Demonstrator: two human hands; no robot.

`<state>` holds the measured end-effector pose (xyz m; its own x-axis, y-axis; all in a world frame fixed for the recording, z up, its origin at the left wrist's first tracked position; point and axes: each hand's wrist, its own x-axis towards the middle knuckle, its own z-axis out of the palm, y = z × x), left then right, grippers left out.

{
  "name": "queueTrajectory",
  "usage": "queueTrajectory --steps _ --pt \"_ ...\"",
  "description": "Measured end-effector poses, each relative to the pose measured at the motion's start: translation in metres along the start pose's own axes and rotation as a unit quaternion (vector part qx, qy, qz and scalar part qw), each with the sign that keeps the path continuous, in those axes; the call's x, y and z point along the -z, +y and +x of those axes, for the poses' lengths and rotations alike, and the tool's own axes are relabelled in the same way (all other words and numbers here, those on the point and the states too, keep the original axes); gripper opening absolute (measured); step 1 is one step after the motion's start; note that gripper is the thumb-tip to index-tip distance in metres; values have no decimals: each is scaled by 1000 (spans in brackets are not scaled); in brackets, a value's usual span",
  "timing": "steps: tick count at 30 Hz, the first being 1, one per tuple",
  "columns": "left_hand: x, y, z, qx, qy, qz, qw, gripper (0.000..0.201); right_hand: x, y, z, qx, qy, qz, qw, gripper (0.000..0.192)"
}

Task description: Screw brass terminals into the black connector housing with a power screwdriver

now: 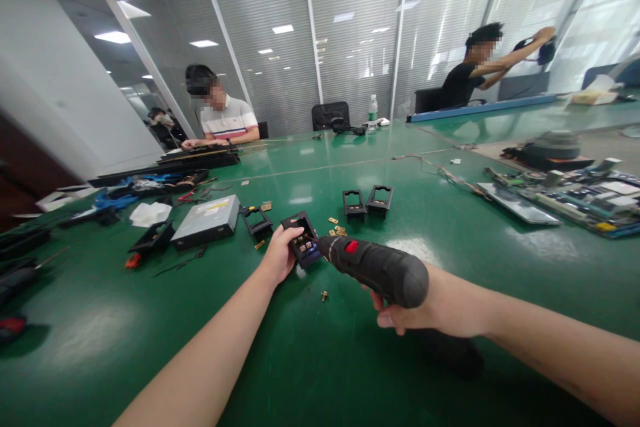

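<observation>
While left hand [280,255] grips black module [303,240], right hand [425,307] aims driver [375,270].

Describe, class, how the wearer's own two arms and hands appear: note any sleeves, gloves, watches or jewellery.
Both forearms are bare right to the bottom of the picture; no sleeve shows. The left hand and the right hand wear no gloves. No watch, strap or bracelet shows on either wrist, and no ring can be seen on the fingers in view.

Two bare forearms, no sleeves
</observation>
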<state>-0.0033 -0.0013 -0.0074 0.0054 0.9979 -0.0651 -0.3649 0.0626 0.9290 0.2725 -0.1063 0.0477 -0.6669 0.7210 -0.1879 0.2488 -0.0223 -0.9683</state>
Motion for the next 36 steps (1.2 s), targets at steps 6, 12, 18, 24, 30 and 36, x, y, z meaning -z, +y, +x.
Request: queueTrajectory --steps 6,12,18,24,30,36 --pt "1 -1 1 -3 -8 -4 1000 36 1 2 1 -3 -10 5 1000 38" --pt "1 -1 2 -6 -4 -6 1000 36 0 1 1 -11 -1 5 1000 33" --pt "1 -1 3 -6 -10 -2 1000 35 0 0 1 -11 0 2 1000 35" --pt "1 -1 3 -9 -14 2 1000 34 0 -1 0 -12 -4 -13 1000 37" --pt "0 -1 3 -1 -7 -1 1000 36 0 -5 -1 -6 4 -26 1000 36" --pt "0 0 2 0 -6 1 1000 35 0 -5 -1 -5 2 -21 1000 36"
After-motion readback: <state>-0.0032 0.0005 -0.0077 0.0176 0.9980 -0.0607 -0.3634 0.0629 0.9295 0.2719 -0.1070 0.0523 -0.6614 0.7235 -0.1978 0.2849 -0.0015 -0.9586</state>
